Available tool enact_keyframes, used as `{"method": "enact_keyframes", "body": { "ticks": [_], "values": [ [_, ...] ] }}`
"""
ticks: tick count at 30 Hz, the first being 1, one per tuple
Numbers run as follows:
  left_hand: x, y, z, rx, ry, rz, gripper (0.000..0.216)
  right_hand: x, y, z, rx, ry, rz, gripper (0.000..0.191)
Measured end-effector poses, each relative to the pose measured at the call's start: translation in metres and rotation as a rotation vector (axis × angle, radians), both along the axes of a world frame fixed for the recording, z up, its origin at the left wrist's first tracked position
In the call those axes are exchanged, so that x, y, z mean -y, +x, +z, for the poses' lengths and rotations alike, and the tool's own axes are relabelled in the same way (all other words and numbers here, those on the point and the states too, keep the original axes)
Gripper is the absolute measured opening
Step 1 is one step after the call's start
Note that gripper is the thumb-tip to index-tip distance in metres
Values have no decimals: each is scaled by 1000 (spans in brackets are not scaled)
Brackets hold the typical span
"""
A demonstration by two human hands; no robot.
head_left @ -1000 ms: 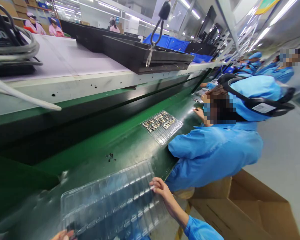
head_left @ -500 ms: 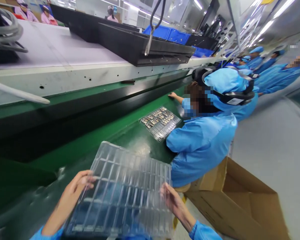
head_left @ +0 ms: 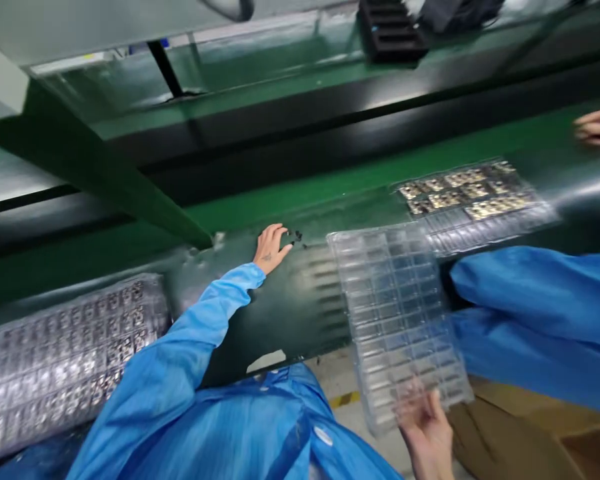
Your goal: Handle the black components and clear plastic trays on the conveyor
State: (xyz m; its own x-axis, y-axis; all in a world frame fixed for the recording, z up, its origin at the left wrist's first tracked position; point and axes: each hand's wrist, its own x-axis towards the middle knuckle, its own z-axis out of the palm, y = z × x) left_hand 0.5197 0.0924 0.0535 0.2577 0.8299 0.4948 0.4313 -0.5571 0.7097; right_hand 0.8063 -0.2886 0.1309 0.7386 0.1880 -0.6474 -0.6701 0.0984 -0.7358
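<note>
My right hand (head_left: 427,430) grips the near edge of an empty clear plastic tray (head_left: 397,313) that has rows of small pockets. The tray lies partly over the green conveyor belt (head_left: 290,200), its near end hanging past the belt's edge. My left hand (head_left: 271,248) reaches out over the belt with fingers curled, fingertips at a few small dark parts (head_left: 296,237) lying loose on the belt. Whether it holds any of them is unclear.
A clear tray filled with small metal parts (head_left: 473,197) lies at the right on the belt, beside a co-worker's blue sleeve (head_left: 535,300) and hand (head_left: 599,127). Another filled tray stack (head_left: 65,353) sits at the left. A cardboard box (head_left: 540,440) stands at the lower right.
The view has swung down and left. My left hand let go of the empty tray and reached forward to the loose dark parts. The right hand alone now holds the tray.
</note>
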Motion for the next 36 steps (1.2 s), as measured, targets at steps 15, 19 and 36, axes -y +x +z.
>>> {"method": "enact_keyframes", "body": {
  "ticks": [15, 19, 36],
  "values": [
    [-23, 36, 28, -293, 143, -187, 23, -110, -41, 11, 241, 78, 207, 35],
    [-20, 15, 20, -339, 149, -180, 25, -125, -49, 20, 458, 12, 256, 56],
    [27, -81, -22, 2, -72, -25, 24, -97, -102, 13, 1422, -388, 751, 62]
  ]
}}
